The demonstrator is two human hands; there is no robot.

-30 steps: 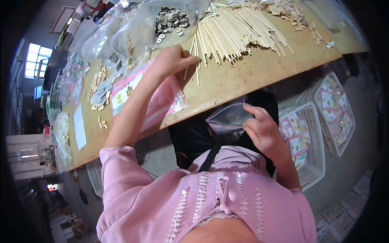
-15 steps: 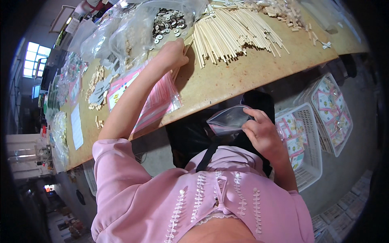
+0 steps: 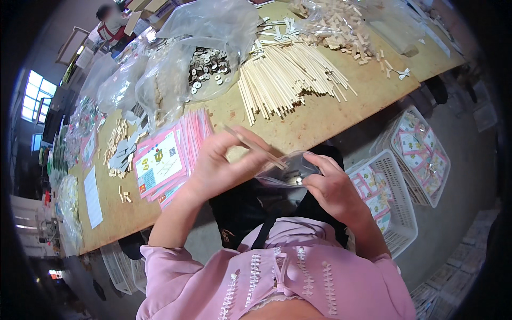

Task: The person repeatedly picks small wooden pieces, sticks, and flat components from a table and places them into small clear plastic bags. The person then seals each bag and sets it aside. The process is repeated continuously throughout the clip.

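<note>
Biggest first: the table [image 3: 320,120], its near edge slanting across in front of the worker's lap. Past that edge, on the right and lower down, a white basket [image 3: 409,229] with printed packs in it. On the table: stick pile [image 3: 290,77] in the middle, set back from the near edge; card stack [image 3: 184,138], pink-edged, at the near edge left of the pile. The pouch [image 3: 277,180] is off the table, just below the near edge, over the lap, mouth gaping, small pale pieces inside.

Risks, my guess: the sticks [image 3: 279,163] come in slanted, so their tips could snag the soft rim or poke the thin film. The pouch seems held at one side only; if that grip slackens, the mouth could fold shut or the pieces spill.

Left hand [image 3: 221,165]: thumb and fingers nearly closed, pinching the sticks, tips at the mouth; exact count unclear. Right hand [image 3: 333,186]: curled, thumb and fingertips pressed together on the pouch's right rim.
</note>
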